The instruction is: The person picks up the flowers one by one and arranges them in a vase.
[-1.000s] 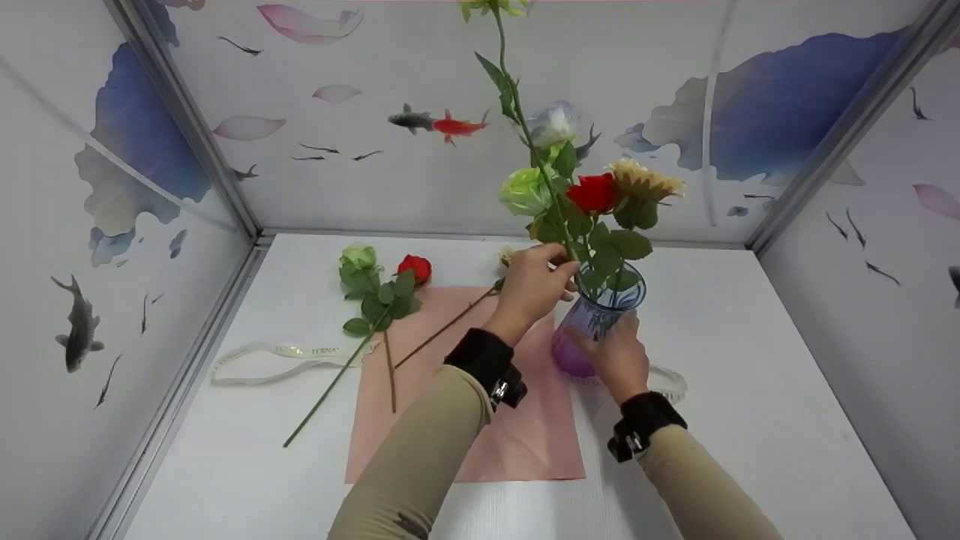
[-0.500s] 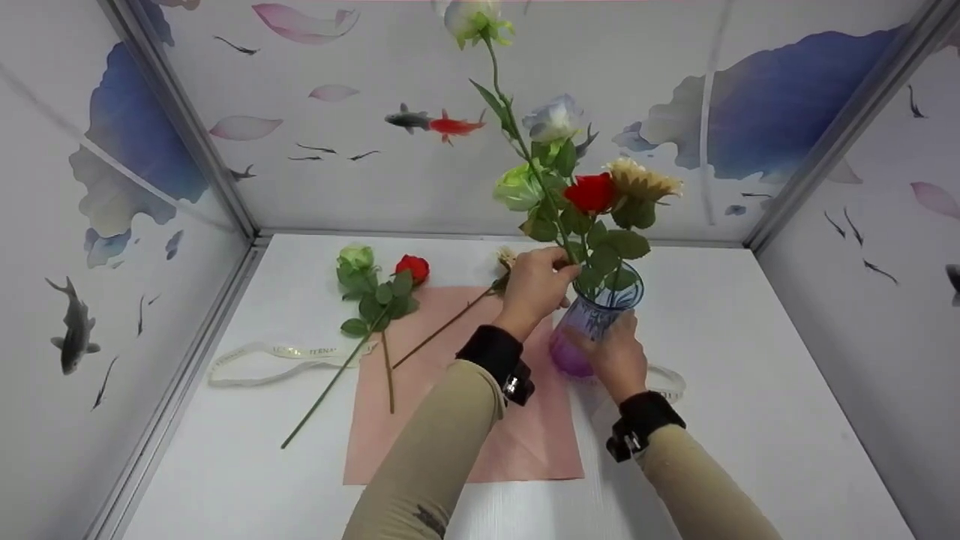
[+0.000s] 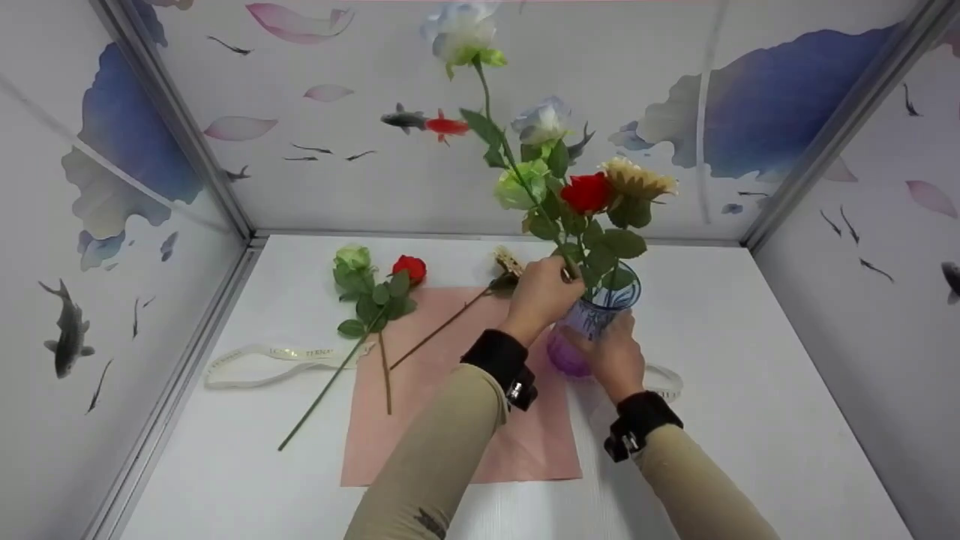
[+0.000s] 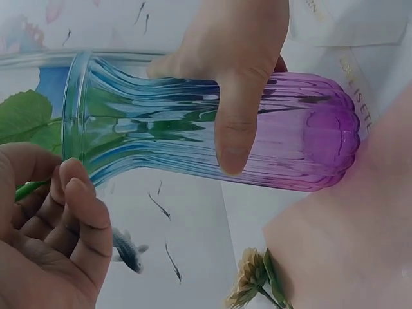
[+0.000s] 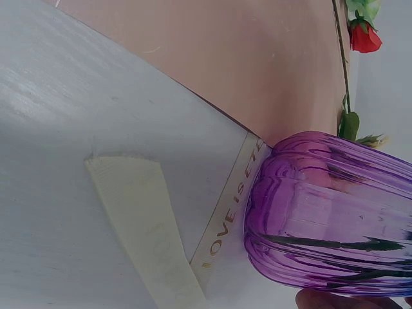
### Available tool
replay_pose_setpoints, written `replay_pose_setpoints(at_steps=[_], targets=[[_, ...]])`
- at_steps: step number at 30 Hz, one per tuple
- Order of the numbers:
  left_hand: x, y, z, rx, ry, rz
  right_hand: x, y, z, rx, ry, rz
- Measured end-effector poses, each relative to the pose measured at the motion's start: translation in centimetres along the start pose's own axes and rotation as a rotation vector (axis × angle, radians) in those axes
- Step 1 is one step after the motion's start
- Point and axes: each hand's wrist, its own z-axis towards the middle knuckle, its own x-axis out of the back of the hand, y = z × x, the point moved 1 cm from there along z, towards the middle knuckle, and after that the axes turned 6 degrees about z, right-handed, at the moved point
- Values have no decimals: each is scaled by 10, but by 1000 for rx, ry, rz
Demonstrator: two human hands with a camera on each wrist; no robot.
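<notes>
A tall rose with a pale blue-white bloom [image 3: 463,34] leans to the left over the vase. Its stem is pinched by my left hand [image 3: 541,296] at the vase's rim; the stem's lower end is hidden. My right hand [image 3: 621,356] grips the middle of the glass vase [image 4: 302,129], blue at the mouth and purple at the base, thumb across its side. The vase stands tilted slightly. In it are a red rose [image 3: 586,193], a beige flower [image 3: 637,180], a light green rose [image 3: 519,186] and another pale blue rose [image 3: 544,120].
Left of the vase lie a green rose [image 3: 352,259], a red rose [image 3: 409,268] and a beige flower [image 3: 508,261]. Pink paper [image 3: 375,439] is under some stems. White lettered ribbon [image 3: 244,384] lies at the left and beside the vase [image 5: 145,219]. Printed walls enclose the table.
My left hand has lowered slightly at the vase mouth, and the tall rose's bloom has come down into view and shifted left. The right hand keeps its grip on the vase.
</notes>
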Motion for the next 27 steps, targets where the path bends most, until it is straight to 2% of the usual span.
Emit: replay_pose_setpoints(at_steps=[5, 11, 22, 27], targets=[[-1, 2, -1, 44, -56, -24, -1, 2, 0, 6, 3, -6], [-1, 3, -3, 83, -89, -75, -1, 2, 0, 5, 7, -6], [-5, 4, 0, 135, -42, -64, -1, 2, 0, -2, -12, -6], [-5, 8, 0, 138, -49, -27, -1, 0, -1, 26, -2, -18]])
